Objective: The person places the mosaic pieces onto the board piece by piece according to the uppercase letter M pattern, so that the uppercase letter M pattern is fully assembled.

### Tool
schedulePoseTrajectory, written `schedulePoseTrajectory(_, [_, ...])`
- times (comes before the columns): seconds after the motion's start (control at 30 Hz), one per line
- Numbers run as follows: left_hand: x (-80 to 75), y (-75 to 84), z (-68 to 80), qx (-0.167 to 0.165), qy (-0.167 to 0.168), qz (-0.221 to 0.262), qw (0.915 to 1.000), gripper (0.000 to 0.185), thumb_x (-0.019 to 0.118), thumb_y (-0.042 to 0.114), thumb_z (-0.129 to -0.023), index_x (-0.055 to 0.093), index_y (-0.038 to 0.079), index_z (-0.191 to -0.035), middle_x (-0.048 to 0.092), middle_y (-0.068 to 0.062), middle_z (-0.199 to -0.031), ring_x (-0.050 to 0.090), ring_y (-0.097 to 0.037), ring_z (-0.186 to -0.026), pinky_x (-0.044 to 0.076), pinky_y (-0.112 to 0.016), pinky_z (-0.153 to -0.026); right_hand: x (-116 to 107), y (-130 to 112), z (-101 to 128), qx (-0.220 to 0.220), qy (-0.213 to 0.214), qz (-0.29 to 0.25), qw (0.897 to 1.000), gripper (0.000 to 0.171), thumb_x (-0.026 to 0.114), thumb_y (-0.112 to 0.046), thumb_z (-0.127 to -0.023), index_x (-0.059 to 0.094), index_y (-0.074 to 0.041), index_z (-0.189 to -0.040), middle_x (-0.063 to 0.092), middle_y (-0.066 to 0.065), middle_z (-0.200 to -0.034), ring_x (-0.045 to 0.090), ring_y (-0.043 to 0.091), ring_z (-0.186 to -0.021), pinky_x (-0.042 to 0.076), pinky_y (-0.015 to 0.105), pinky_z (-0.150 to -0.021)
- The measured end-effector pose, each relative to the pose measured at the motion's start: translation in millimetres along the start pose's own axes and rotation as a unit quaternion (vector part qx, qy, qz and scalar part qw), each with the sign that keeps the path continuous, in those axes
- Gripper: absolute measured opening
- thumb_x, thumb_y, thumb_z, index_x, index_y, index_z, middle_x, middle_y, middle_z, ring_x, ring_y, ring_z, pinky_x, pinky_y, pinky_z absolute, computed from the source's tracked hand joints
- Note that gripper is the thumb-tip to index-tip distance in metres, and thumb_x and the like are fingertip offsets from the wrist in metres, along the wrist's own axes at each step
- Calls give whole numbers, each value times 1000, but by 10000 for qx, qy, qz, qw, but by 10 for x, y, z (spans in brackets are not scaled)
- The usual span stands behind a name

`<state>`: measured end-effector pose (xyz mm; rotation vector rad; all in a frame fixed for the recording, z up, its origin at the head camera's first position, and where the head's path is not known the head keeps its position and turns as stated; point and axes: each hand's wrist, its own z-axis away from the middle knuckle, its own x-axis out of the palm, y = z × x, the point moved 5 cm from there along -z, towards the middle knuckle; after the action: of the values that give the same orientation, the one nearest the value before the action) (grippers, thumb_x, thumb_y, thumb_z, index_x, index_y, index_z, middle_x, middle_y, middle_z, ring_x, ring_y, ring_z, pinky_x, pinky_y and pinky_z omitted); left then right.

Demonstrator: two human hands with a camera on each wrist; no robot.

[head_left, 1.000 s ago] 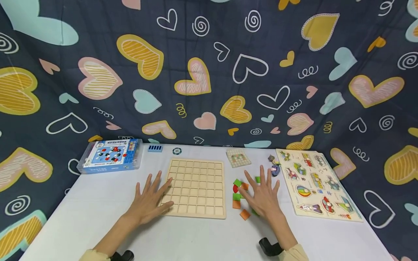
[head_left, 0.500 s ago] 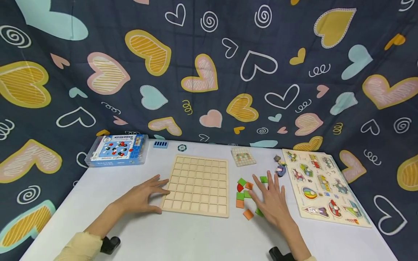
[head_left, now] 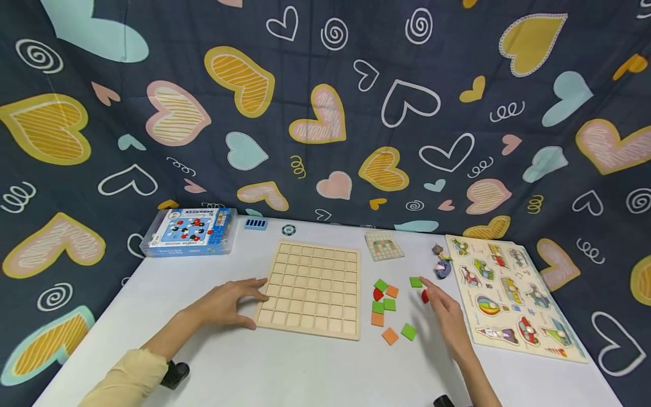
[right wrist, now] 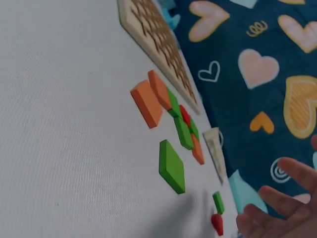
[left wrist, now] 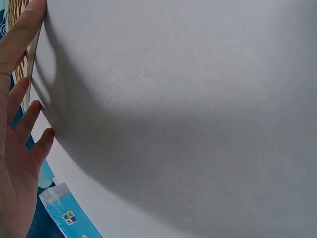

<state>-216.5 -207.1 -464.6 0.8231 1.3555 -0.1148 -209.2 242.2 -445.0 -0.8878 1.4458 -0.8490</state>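
A square wooden grid board (head_left: 310, 291) lies flat in the middle of the table. My left hand (head_left: 226, 304) touches its left edge, fingertips near the middle of that edge and thumb by the lower corner. In the left wrist view the left hand (left wrist: 22, 158) shows spread fingers. Several green, orange and red pieces lie loose right of the board, among them an orange square (head_left: 390, 336) and a green square (head_left: 408, 332). My right hand (head_left: 448, 319) has extended fingers beside a red piece (head_left: 424, 296), partly covered, and a green piece (head_left: 416, 282). Whether it touches them I cannot tell.
A patterned grid card (head_left: 385, 246) lies behind the loose pieces. To the right are a small figurine (head_left: 442, 267) and a picture puzzle board (head_left: 513, 299). At the back left stand a boxed molecule kit (head_left: 190, 232), a blue block (head_left: 256, 224) and a round chip (head_left: 289, 230).
The left hand has gone from lying spread over the board's left side to touching its left edge. The right hand has shifted right and turned sideways, uncovering several pieces.
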Motion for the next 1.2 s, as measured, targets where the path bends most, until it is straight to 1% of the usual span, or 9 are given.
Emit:
schedulePoseTrajectory(0.1, [8, -6, -12, 15, 0, 10, 10000, 58, 82, 47, -68, 69, 20, -117, 48, -11, -143, 43, -38, -130, 42, -62, -93, -47, 68, 7, 461, -64, -613, 9970, 48, 40, -33, -103, 47, -2, -139, 48, 9, -143, 48, 2, -121, 42, 16, -93])
schedulePoseTrajectory(0.17, [7, -6, -18, 23, 6, 13, 10000, 58, 82, 47, -67, 69, 20, -117, 48, -11, -143, 43, -38, -130, 41, -62, -94, -71, 118, 20, 662, -29, -907, 9937, 46, 44, -29, -102, 48, 0, -138, 55, 3, -136, 54, -4, -111, 47, 17, -89])
schedulePoseTrajectory(0.33, [-3, -3, -15, 19, 40, 0, 10000, 58, 82, 47, -66, 69, 20, -115, 49, -11, -142, 45, -38, -129, 41, -61, -95, -95, 222, 62, 796, 49, -1287, 9885, 44, 51, -21, -100, 49, 6, -134, 65, -7, -118, 64, 5, -100, 52, 24, -85])
schedulePoseTrajectory(0.57, [-10, -5, -13, -49, 18, -7, 10000, 58, 83, 48, -65, 70, 20, -114, 51, -10, -141, 46, -37, -128, 41, -62, -94, -107, 283, 70, 702, -139, -1602, 9845, 46, 53, -19, -99, 46, 10, -134, 68, -9, -112, 66, 9, -98, 53, 25, -83])
schedulePoseTrajectory(0.7, [-11, 6, -28, -63, -13, 26, 10000, 57, 83, 47, -65, 70, 20, -114, 51, -10, -141, 45, -38, -128, 40, -63, -94, -88, 280, 9, 454, -348, -1680, 9841, 46, 54, -17, -99, 44, 13, -133, 69, -5, -112, 66, 10, -98, 53, 26, -84])
schedulePoseTrajectory(0.87, [-5, 26, -42, -109, -67, 133, 9998, 57, 84, 45, -65, 70, 18, -113, 50, -11, -141, 44, -39, -129, 39, -66, -93, -125, 266, -76, -119, -10, -1361, 9906, 37, 55, -3, -96, 49, 18, -125, 71, 1, -103, 68, 9, -90, 55, 24, -77])
schedulePoseTrajectory(1.0, [-15, 28, -40, -169, -45, 177, 9997, 57, 85, 45, -64, 70, 18, -112, 50, -11, -141, 44, -39, -129, 38, -67, -92, -190, 293, -135, -225, 477, -842, 9951, 32, 59, 3, -91, 54, 17, -120, 71, -1, -101, 65, 0, -88, 52, 15, -73])
schedulePoseTrajectory(1.1, [-19, 21, -35, -194, -45, 177, 9996, 56, 85, 45, -64, 70, 19, -112, 50, -11, -141, 44, -39, -129, 38, -67, -92, -202, 338, -184, -171, 516, -453, 9975, 34, 60, 8, -88, 55, 15, -121, 69, 13, -110, 63, -3, -90, 49, 10, -75])
schedulePoseTrajectory(1.2, [-14, 6, -27, -229, -75, 151, 9996, 57, 84, 46, -64, 70, 20, -112, 50, -10, -142, 43, -38, -129, 38, -68, -92, -173, 399, -237, 2, 282, -111, 9995, 38, 61, 11, -86, 54, 14, -123, 61, 28, -119, 61, 0, -92, 47, 9, -76])
